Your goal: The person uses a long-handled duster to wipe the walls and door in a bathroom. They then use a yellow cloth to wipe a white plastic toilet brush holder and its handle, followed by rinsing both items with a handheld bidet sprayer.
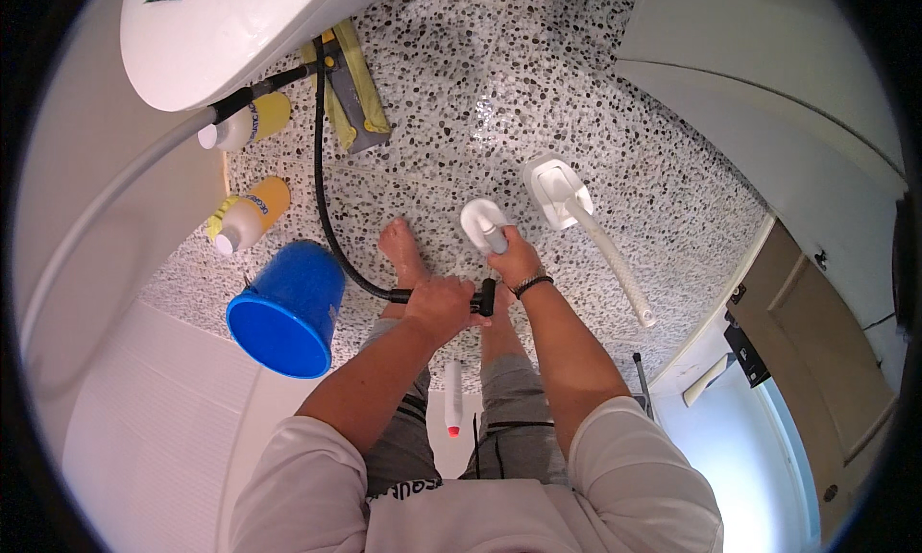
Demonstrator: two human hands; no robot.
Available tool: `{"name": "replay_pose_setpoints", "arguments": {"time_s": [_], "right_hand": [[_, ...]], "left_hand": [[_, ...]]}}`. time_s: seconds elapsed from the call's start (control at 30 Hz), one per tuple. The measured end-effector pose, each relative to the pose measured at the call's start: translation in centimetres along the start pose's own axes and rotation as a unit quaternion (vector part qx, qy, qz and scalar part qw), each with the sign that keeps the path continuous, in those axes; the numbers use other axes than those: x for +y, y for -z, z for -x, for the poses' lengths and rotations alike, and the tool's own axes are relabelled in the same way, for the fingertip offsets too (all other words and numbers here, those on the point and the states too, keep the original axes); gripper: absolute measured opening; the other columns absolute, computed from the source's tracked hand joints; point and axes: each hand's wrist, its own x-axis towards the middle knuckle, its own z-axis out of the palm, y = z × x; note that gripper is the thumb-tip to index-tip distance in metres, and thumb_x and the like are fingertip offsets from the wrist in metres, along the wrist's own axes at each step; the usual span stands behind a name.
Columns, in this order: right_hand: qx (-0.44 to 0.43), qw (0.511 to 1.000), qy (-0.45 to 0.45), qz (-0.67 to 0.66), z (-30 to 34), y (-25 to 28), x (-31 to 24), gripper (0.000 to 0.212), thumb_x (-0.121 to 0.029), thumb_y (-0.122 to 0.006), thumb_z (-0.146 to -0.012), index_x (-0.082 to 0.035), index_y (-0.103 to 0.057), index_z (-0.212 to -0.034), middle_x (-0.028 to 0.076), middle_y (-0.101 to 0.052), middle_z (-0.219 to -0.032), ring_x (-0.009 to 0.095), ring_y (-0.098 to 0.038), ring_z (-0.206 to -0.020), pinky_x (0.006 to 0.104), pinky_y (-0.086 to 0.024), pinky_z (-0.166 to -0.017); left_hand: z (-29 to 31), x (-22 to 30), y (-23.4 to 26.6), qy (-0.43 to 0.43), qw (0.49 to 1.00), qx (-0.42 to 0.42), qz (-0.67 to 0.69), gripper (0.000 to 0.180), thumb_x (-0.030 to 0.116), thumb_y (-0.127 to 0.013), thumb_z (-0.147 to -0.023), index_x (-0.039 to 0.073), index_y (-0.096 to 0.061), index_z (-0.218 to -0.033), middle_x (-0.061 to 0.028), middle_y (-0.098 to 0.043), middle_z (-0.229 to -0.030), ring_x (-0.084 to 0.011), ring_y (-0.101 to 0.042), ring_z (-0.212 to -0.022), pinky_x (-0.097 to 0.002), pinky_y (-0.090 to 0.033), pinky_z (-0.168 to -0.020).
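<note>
My left hand is wrapped round a black spray nozzle at the end of a black hose. The nozzle's head points toward my right hand, in front of my legs. Closed on the short grey handle of a white, rounded scrubber-like piece, my right hand wears a dark bracelet. The underside of that piece cannot be seen. Just to its right, a white tray-shaped holder lies on the floor, and a long white handle slants from it toward the near right.
The floor is speckled pebble terrazzo, shiny in places. At left stand a blue bucket and yellow-and-white bottles. A grey-and-yellow flat mop head lies below the white basin. A white bottle with a red tip is between my legs.
</note>
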Motion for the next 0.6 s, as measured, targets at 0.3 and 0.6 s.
{"name": "replay_pose_setpoints", "arguments": {"time_s": [0.3,0.6], "right_hand": [[-0.007,0.991,0.105,0.078,1.8,8.0,-4.3,0.043,-0.018,-0.060,-0.067,-0.006,-0.045,-0.105,0.017,-0.056,-0.088,0.034,-0.054,-0.083,0.0358,-0.043,-0.074],[0.098,0.963,0.178,0.179,-1.2,9.4,-2.2,0.027,-0.001,-0.050,-0.066,-0.001,-0.048,-0.093,0.019,-0.053,-0.090,0.035,-0.050,-0.088,0.0396,-0.040,-0.076]], "left_hand": [[0.4,-0.1,-1.4,-0.007,0.999,0.012,0.030,0.053,0.053,-0.058,-0.064,0.009,-0.054,-0.094,-0.0093,-0.055,-0.086,-0.0244,-0.054,-0.086,-0.0387,-0.040,-0.076],[0.8,-1.2,-1.0,-0.034,0.997,-0.006,0.070,0.057,0.055,-0.057,-0.064,0.003,-0.053,-0.088,-0.0148,-0.054,-0.087,-0.0298,-0.053,-0.087,-0.0419,-0.040,-0.076]]}}
